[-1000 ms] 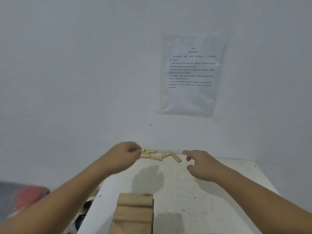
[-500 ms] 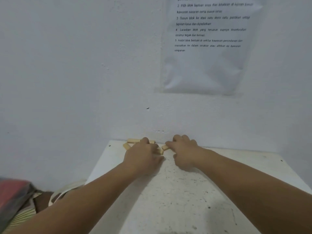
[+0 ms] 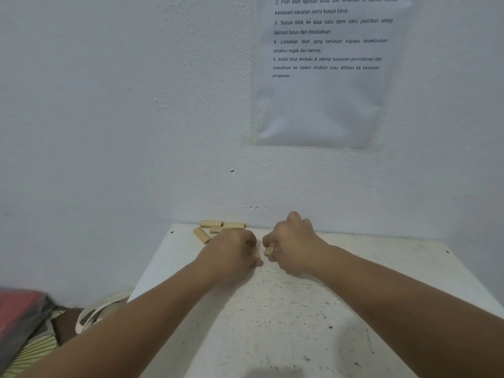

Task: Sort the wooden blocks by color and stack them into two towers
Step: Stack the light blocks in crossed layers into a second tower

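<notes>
Several pale wooden blocks (image 3: 211, 224) lie flat at the far left of the white table (image 3: 272, 323), close to the wall. My left hand (image 3: 231, 255) is curled just in front of them, and a sliver of a block shows at its fingertips. My right hand (image 3: 293, 245) sits beside it and pinches a small pale block (image 3: 268, 251) between thumb and fingers. The two hands nearly touch. No tower is in view.
A white wall rises right behind the table, with a printed sheet in a plastic sleeve (image 3: 327, 77) taped to it. Left of the table, low down, are a red and dark object (image 3: 21, 309) and a pale rounded thing (image 3: 101, 309).
The view has tilted up, so the near stack of blocks has left the frame. Both hands reached to the far blocks, and have now drawn back slightly with blocks in their fingers.
</notes>
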`<state>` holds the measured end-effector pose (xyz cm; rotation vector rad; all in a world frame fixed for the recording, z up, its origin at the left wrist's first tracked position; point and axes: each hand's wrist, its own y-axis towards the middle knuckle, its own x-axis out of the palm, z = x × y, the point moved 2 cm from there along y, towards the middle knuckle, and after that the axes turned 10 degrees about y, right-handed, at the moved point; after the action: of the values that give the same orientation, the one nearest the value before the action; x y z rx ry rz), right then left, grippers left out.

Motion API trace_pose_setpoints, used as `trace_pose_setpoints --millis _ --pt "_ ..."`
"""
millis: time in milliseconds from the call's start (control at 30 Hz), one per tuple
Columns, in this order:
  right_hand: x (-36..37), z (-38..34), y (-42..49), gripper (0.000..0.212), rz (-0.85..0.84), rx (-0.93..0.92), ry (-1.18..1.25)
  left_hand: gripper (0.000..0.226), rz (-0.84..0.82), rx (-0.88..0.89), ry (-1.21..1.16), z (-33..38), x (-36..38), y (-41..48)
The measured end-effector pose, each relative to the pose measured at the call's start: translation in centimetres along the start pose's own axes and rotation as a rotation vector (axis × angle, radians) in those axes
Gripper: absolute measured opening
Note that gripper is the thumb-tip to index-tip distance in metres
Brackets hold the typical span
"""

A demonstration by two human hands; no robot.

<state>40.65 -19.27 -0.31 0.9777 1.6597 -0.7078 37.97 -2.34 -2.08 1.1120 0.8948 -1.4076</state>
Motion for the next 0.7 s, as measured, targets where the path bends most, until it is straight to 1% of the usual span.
trace_pose_setpoints --millis 67,133,233,367,467,567,633,700 --pt "-0.6 -0.6 -0.7 0.025 0.014 -0.062 -0.056 0.041 -0.016 0.018 -0.019 -0.1 -0.7 -0.5" --pt "-1.9 -1.3 -1.5 0.028 0.047 -0.085 -0.055 0.037 0.018 0.043 -0.055 -0.3 -2.2 -1.3" --pt "-4.7 -2.3 -3.5 0.027 0.095 -0.037 0.050 0.031 0.072 0.056 -0.123 0.4 -6.5 -3.0" --pt "-10.1 -5.0 -8.7 0.020 0.163 0.005 0.148 0.024 0.136 0.097 -0.112 4.3 -15.0 -7.3" --pt "-14.7 -7.3 -15.2 0.019 0.270 0.021 0.246 0.021 0.186 0.139 -0.127 8.8 -22.5 -13.0" --pt "-18.0 -9.6 -23.3 0.015 0.365 -0.023 0.382 0.019 0.276 0.184 -0.167 13.1 -28.2 -21.6" --pt "-18.7 -10.8 -29.1 0.016 0.400 -0.048 0.467 0.019 0.271 0.240 -0.192 15.5 -29.2 -27.4" --pt "-18.2 -11.6 -34.2 0.018 0.386 -0.063 0.501 0.020 0.223 0.274 -0.209 17.5 -27.8 -32.2"
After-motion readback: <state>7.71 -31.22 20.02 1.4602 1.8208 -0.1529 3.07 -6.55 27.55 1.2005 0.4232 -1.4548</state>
